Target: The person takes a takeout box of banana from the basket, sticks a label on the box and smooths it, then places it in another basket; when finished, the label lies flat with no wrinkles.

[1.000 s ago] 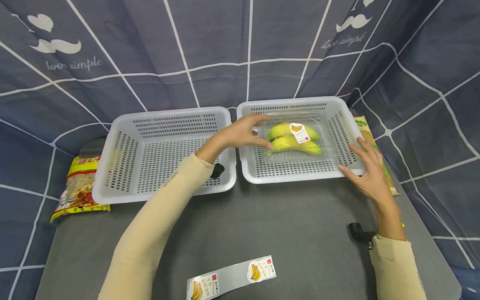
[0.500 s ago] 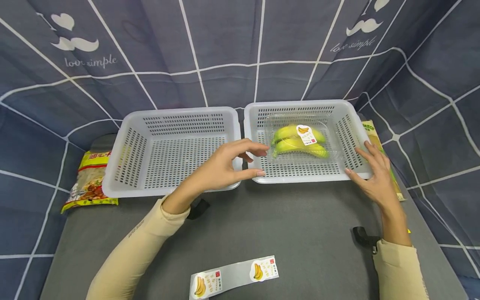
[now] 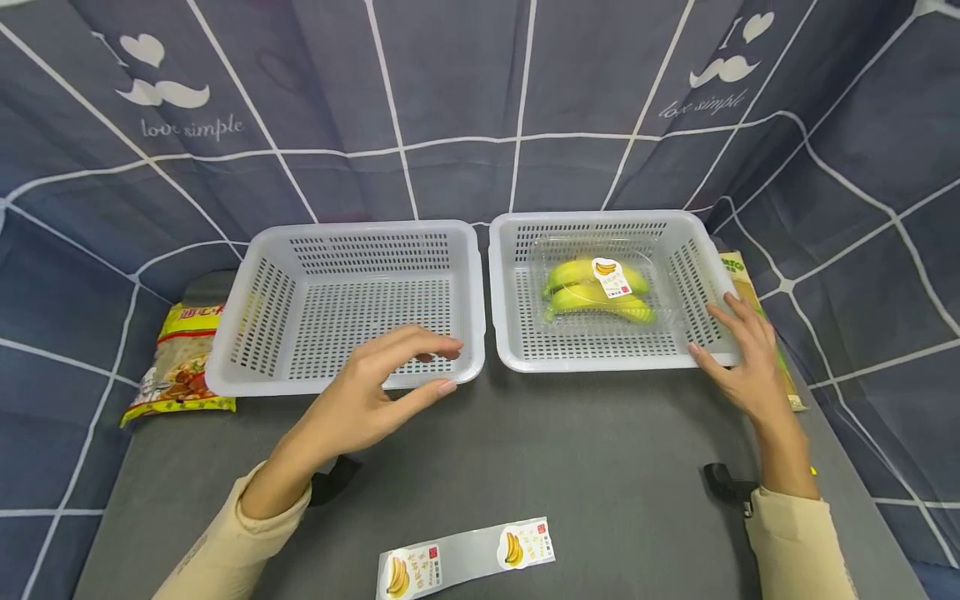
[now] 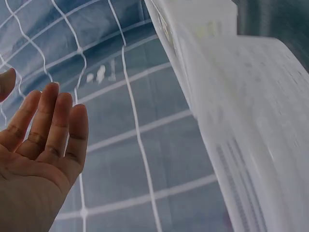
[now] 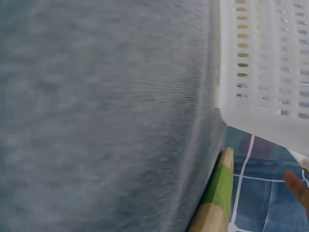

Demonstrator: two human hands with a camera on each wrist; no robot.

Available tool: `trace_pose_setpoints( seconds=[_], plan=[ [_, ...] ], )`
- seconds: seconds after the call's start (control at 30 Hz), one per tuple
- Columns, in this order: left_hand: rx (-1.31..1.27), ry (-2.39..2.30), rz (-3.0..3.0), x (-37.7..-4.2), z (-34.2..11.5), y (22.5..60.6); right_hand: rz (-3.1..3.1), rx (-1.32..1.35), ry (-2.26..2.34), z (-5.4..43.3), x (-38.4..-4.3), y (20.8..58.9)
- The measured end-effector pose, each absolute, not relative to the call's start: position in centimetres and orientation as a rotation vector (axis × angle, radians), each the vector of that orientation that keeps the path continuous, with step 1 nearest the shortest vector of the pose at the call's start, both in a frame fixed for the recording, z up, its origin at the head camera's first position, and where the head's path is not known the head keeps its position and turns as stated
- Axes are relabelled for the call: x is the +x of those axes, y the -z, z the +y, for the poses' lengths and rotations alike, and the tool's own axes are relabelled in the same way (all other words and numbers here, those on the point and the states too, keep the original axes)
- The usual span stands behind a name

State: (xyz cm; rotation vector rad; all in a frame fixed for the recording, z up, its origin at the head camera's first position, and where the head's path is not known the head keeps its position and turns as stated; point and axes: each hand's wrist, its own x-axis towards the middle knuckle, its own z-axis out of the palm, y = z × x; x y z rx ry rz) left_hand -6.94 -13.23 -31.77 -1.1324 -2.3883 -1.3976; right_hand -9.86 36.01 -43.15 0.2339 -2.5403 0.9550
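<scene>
In the head view a clear plastic box (image 3: 667,312) of yellow-green bananas (image 3: 596,296) lies in the right white basket (image 3: 592,364). A banana label (image 3: 611,277) is stuck on its lid. My right hand (image 3: 746,358) rests at that basket's front right corner, fingertips touching the rim. My left hand (image 3: 375,387) hovers over the front edge of the left white basket (image 3: 255,387), holding nothing, its fingers loosely bent. In the left wrist view the left palm and straight fingers (image 4: 58,125) show beside the white basket wall. Only a fingertip of the right hand shows in the right wrist view.
A strip of banana stickers (image 3: 465,558) lies on the grey table near the front. A red and yellow food bag (image 3: 180,367) leans by the left basket. Another green and tan packet (image 3: 742,279) stands beyond the right basket. A grey checked curtain (image 3: 450,92) hangs behind.
My left hand has drawn back from the banana box, leftward and toward me, to the left basket's front edge. My right hand stays at the right basket's corner.
</scene>
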Motion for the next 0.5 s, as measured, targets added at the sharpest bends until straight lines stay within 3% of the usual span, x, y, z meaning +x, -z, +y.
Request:
trace_pose_setpoints(
  seconds=[0.23, 0.5],
  plan=[
    [-0.956, 1.308, -2.315, -4.4, -17.1, 32.4, -2.422, 0.239, -0.839, 35.4, -8.6, 43.0],
    [-0.693, 1.17, -2.361, -0.9, -20.4, 33.4, -2.47, 0.311, -0.74, 33.0, -4.8, 41.9]
  ],
)
